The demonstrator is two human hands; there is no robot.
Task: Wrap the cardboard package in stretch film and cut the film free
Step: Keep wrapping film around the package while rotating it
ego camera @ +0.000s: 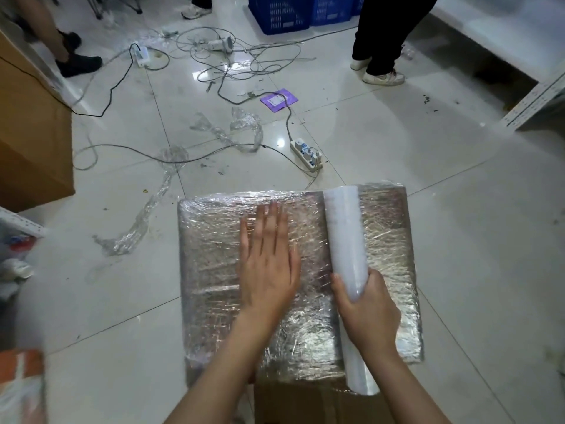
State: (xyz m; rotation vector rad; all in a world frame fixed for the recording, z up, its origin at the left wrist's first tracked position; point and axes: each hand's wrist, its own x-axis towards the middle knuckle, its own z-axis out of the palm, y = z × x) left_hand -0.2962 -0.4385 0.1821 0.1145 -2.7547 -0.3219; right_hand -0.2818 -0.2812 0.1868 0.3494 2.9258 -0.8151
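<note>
Package (pixel 214 270): flat cardboard parcel, film-covered, lying on tiled floor (pixel 458 240) atop bare cardboard sheet (pixel 305 402).
Film roll (pixel 347 240): white, lying lengthwise across package, right of centre.
Left hand (pixel 269 264): flat on package top, fingers straight, pressing film.
Right hand (pixel 367 310): grip curled round roll's near part.
Surroundings: film scraps (pixel 143 221), power strip (pixel 305 154), tangled cables (pixel 232 62), blue crate (pixel 284 13), brown box (pixel 30 133).

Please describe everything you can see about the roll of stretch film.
The roll of stretch film is a long cylinder of milky white, slightly see-through plastic. It lies across the top of the wrapped package, right of the middle, running from the far edge past the near edge. The right hand grips it around its near part. The left hand lies flat on the package beside it, not touching it.
</note>
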